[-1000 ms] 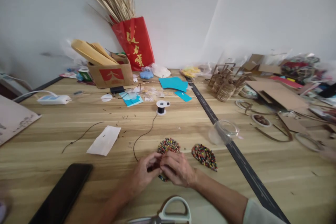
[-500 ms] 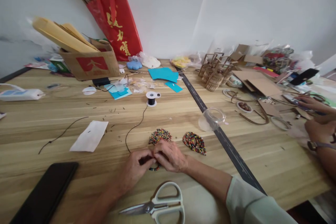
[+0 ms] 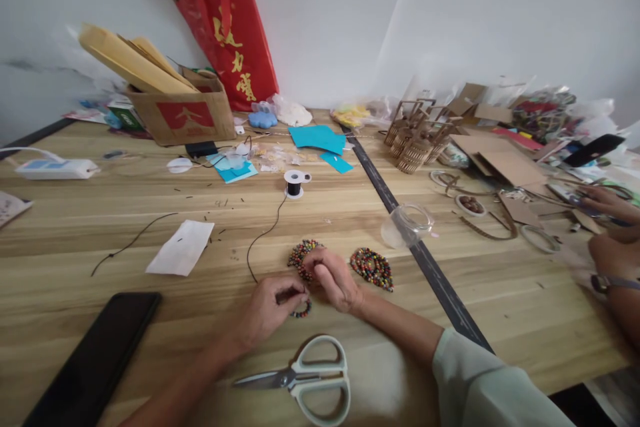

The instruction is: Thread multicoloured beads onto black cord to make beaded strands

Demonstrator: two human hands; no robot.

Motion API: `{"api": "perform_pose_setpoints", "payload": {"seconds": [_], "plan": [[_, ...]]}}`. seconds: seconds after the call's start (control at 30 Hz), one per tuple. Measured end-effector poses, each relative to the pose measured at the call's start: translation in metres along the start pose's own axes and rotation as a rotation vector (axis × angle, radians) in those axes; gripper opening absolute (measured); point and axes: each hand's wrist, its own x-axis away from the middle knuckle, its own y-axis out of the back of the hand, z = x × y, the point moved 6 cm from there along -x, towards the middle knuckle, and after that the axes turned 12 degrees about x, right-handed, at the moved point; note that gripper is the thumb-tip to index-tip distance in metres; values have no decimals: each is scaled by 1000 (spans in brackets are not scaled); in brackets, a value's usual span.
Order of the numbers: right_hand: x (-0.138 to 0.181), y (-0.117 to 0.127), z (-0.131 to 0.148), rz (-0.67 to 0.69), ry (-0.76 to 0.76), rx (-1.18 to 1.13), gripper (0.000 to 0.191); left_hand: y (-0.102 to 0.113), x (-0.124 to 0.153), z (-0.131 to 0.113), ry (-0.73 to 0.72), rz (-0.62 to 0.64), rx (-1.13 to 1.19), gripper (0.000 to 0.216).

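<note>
My left hand [image 3: 270, 307] pinches, thumb against forefinger, at the black cord of a small ring of colourful beads [image 3: 301, 311], which hangs just below its fingertips. A little to the right and farther back, my right hand [image 3: 334, 281] is closed with its fingers pressed together; what it holds is too small to see. Behind it a pile of beaded strands [image 3: 300, 255] is partly covered by its fingers. A second beaded heap [image 3: 373, 269] lies to its right. Black cord [image 3: 256, 240] runs from a white spool [image 3: 294, 184] toward my left hand.
Open-bladed scissors [image 3: 315, 379] lie near the front edge, a black phone [image 3: 95, 363] at left. White paper [image 3: 181, 248] and a loose cord sit beyond it. Small woven baskets [image 3: 417, 137] and a clear container [image 3: 407, 223] stand right. A co-worker's hands [image 3: 615, 240] are at far right.
My hands have drawn apart, the right one moving away and to the right of the left. The ring of beads now shows more fully. The whole view has shifted slightly.
</note>
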Motion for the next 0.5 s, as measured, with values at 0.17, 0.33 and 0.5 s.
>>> {"api": "perform_pose_setpoints", "payload": {"seconds": [0.17,0.33,0.5], "plan": [[-1,3,-12,-75,-201,-126,36,-4,-4,4,68,10,120,14],[0,7,-1,-30,-151,-124,30,-8,-6,12,128,-2,236,18],[14,8,16,-37,62,30,32,-9,-8,11,110,-38,278,19]]}}
